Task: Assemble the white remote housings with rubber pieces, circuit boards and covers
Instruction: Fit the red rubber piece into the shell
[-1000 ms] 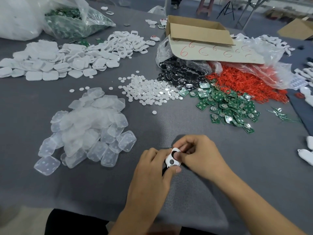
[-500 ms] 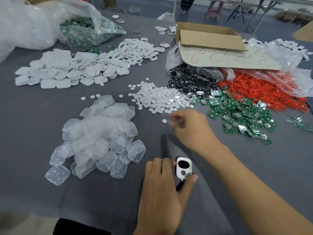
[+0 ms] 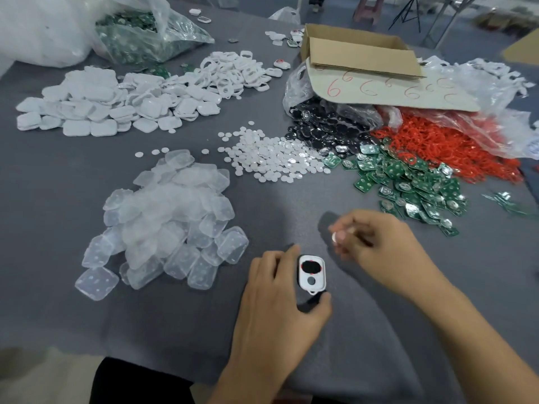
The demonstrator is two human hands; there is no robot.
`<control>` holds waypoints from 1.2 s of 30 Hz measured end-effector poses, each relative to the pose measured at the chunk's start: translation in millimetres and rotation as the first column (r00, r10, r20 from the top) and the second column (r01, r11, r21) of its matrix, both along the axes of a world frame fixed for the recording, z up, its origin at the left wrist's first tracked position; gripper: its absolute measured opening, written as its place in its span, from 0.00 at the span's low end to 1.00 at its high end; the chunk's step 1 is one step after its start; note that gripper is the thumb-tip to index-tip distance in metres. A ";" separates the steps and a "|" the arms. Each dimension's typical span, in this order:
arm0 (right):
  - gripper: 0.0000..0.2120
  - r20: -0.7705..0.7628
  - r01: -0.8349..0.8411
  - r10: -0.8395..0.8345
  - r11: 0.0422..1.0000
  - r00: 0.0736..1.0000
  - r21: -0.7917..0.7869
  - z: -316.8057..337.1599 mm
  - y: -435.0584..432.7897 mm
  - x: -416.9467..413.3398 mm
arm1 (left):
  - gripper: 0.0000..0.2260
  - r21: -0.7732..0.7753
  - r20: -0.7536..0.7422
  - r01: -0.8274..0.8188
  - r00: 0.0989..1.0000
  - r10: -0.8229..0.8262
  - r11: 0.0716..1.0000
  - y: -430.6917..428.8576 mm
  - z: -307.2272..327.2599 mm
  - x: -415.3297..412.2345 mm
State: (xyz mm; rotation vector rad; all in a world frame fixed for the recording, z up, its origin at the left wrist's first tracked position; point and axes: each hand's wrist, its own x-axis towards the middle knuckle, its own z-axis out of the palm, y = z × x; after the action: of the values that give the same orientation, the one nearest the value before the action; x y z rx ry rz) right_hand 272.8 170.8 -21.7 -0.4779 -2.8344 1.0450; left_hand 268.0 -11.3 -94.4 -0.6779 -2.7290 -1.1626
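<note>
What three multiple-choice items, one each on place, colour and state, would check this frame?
1. Where is the white housing?
A) on the floor
B) on a chair
C) on the grey table, at the left hand

2. What colour are the rings beside the green circuit boards?
A) red
B) blue
C) yellow

3. What is the right hand doing?
A) lying flat, empty
B) pinching a small white disc
C) gripping a screwdriver

Key:
1 C, thumb and forefinger hold it on the table.
2 A, the heap is bright red.
3 B, the disc shows at its fingertips.
</note>
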 end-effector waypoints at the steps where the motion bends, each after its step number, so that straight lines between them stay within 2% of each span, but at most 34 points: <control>1: 0.09 -0.005 0.001 -0.001 1.000 1.000 -0.005 0.4 -1.9 14.2 | 0.31 0.002 -0.005 -0.005 1.000 0.005 1.000 -0.4 0.6 0.4; 8: 0.11 -0.070 -0.048 0.047 0.999 0.996 -0.022 -15.1 -29.3 44.0 | 0.23 0.023 -0.037 0.005 0.999 -0.004 1.000 -2.5 0.8 0.8; 14: 0.10 -0.090 0.000 -0.011 0.992 0.996 -0.129 -27.7 -44.6 34.2 | 0.21 0.060 -0.030 -0.001 1.000 0.003 0.998 -2.9 -1.5 -0.5; 17: 0.13 -0.104 -0.014 -0.004 0.985 0.995 -0.171 -27.5 -47.1 36.3 | 0.19 0.081 -0.029 -0.006 1.000 0.009 0.997 -2.3 -0.7 -0.5; 24: 0.13 -0.173 -0.021 0.028 0.999 0.985 0.045 -32.1 -42.9 39.8 | 0.20 0.056 -0.017 -0.012 1.000 0.013 0.998 -1.2 -3.5 -1.0; 29: 0.11 -0.166 -0.063 0.088 0.987 0.982 0.151 -33.2 -38.0 36.3 | 0.20 0.065 -0.037 -0.016 0.999 0.018 0.998 -0.6 -4.6 -1.3; 32: 0.11 -0.152 -0.059 0.075 0.992 0.986 0.109 -32.4 -39.7 31.9 | 0.19 0.059 -0.040 -0.027 0.999 0.029 0.998 -0.4 -4.7 -1.4; 36: 0.10 -0.030 -0.006 0.006 1.000 1.000 0.005 -30.5 -39.0 24.9 | 0.19 0.088 -0.040 -0.036 0.998 0.040 0.995 -0.6 -3.1 -1.3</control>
State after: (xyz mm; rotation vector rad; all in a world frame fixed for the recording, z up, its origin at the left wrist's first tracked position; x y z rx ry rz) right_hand 297.7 131.8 -52.2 -0.4500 -2.8130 1.0373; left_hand 266.8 -11.9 -97.5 -0.6294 -2.6272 -1.2364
